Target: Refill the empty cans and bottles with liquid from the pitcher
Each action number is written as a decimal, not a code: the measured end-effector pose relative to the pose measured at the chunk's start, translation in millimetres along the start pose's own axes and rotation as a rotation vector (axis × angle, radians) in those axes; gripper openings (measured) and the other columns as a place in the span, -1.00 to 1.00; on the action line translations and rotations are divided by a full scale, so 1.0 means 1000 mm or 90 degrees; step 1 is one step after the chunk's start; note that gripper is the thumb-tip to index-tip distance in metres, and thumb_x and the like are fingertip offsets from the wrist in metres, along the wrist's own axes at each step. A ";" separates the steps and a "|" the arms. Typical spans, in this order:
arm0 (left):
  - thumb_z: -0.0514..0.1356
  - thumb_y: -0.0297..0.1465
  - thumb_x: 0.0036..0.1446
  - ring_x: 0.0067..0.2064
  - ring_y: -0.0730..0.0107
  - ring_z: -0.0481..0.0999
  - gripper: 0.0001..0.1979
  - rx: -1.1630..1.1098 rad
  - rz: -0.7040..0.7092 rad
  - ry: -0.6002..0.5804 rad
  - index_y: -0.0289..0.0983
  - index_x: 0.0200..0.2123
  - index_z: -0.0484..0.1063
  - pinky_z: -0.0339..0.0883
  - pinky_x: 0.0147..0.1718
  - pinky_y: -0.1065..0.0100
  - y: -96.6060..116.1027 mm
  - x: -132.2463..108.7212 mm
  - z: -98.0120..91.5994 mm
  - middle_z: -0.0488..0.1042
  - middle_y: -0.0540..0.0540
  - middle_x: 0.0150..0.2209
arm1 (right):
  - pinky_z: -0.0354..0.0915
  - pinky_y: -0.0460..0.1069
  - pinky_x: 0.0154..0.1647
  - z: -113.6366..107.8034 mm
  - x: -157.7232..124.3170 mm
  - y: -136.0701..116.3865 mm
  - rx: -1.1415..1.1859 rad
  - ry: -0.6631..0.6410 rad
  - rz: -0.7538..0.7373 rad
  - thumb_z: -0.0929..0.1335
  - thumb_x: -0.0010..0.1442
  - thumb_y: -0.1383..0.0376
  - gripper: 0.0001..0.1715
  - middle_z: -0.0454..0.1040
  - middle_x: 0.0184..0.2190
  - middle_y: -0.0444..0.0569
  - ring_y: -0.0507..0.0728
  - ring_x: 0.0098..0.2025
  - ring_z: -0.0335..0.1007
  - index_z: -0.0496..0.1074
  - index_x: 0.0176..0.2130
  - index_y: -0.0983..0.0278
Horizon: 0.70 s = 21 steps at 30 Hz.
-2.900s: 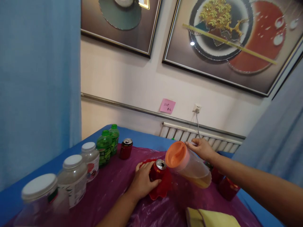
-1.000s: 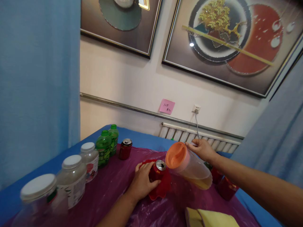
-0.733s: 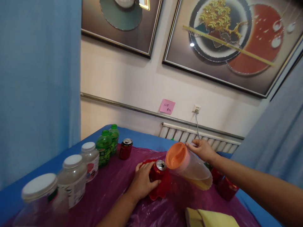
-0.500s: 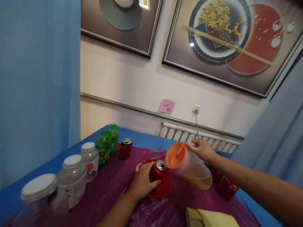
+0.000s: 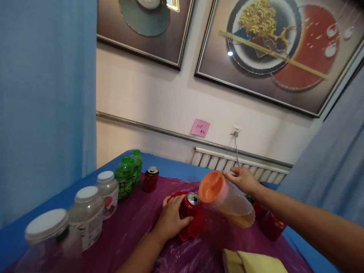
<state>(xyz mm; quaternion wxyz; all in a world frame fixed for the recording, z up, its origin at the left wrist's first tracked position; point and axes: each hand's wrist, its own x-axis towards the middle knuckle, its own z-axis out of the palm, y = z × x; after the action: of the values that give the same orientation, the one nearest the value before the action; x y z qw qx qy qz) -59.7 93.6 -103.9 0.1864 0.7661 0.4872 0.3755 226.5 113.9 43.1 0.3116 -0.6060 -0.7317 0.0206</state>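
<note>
My left hand (image 5: 173, 218) is wrapped round a red drink can (image 5: 188, 208), which stands upright on a red scalloped dish (image 5: 199, 223). With my right hand (image 5: 243, 179) I grip a clear plastic pitcher (image 5: 234, 203) on its upper side; the handle itself is mostly hidden. The pitcher is tipped to the left, and its orange lid (image 5: 212, 187) is right beside the can's top. Yellowish liquid (image 5: 241, 219) lies along the pitcher's lower side. I cannot make out a stream between lid and can.
Along the left stand white-lidded jars (image 5: 87, 216), green bottles (image 5: 124, 180) and another red can (image 5: 151, 180). More red cans (image 5: 273, 226) are at the right, below my forearm. A folded yellow cloth (image 5: 254, 262) lies in front on the purple plastic sheet (image 5: 136, 235).
</note>
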 end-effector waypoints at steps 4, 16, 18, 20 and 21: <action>0.45 -0.34 -0.17 0.18 -0.01 0.44 -0.29 -0.001 -0.006 -0.002 -0.18 0.12 0.38 -0.08 0.31 -0.07 0.001 0.000 0.000 0.53 -0.16 0.12 | -0.19 -0.05 -0.55 -0.001 -0.001 -0.001 0.001 -0.004 0.007 0.28 0.13 -0.16 -0.37 -0.07 -0.65 -0.25 -0.04 -0.59 -0.13 -0.05 -0.61 0.18; 0.44 -0.34 -0.16 0.19 -0.01 0.43 -0.30 -0.004 -0.003 -0.004 -0.17 0.11 0.38 -0.09 0.31 -0.10 0.000 0.000 0.000 0.52 -0.18 0.13 | -0.20 -0.05 -0.56 -0.001 -0.002 0.000 0.007 -0.009 0.010 0.28 0.12 -0.13 -0.38 -0.09 -0.66 -0.25 -0.04 -0.59 -0.14 -0.07 -0.61 0.17; 0.44 -0.34 -0.16 0.18 -0.02 0.43 -0.30 -0.006 0.000 -0.001 -0.17 0.11 0.38 -0.08 0.31 -0.11 0.001 0.000 0.000 0.53 -0.17 0.12 | -0.20 -0.05 -0.56 -0.001 -0.002 0.000 0.011 -0.013 0.008 0.27 0.12 -0.13 -0.38 -0.09 -0.65 -0.24 -0.04 -0.59 -0.14 -0.07 -0.61 0.17; 0.44 -0.34 -0.17 0.18 -0.02 0.44 -0.30 -0.006 0.002 0.002 -0.17 0.11 0.39 -0.07 0.30 -0.11 0.001 0.000 0.000 0.53 -0.17 0.12 | -0.20 -0.05 -0.56 -0.001 -0.002 0.000 0.010 -0.015 0.004 0.27 0.13 -0.14 -0.38 -0.09 -0.65 -0.24 -0.03 -0.58 -0.14 -0.07 -0.61 0.17; 0.44 -0.34 -0.17 0.18 -0.03 0.44 -0.30 -0.006 0.002 0.002 -0.17 0.11 0.39 -0.07 0.30 -0.11 0.001 0.000 0.000 0.53 -0.18 0.12 | -0.20 -0.05 -0.56 -0.001 -0.002 0.000 0.008 -0.014 0.003 0.28 0.12 -0.14 -0.37 -0.09 -0.65 -0.24 -0.03 -0.58 -0.14 -0.07 -0.61 0.18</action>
<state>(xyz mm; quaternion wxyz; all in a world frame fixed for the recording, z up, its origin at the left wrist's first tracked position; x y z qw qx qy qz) -58.9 93.0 -103.1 0.1883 0.7653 0.4847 0.3794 227.2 112.1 43.1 0.3071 -0.6054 -0.7336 0.0326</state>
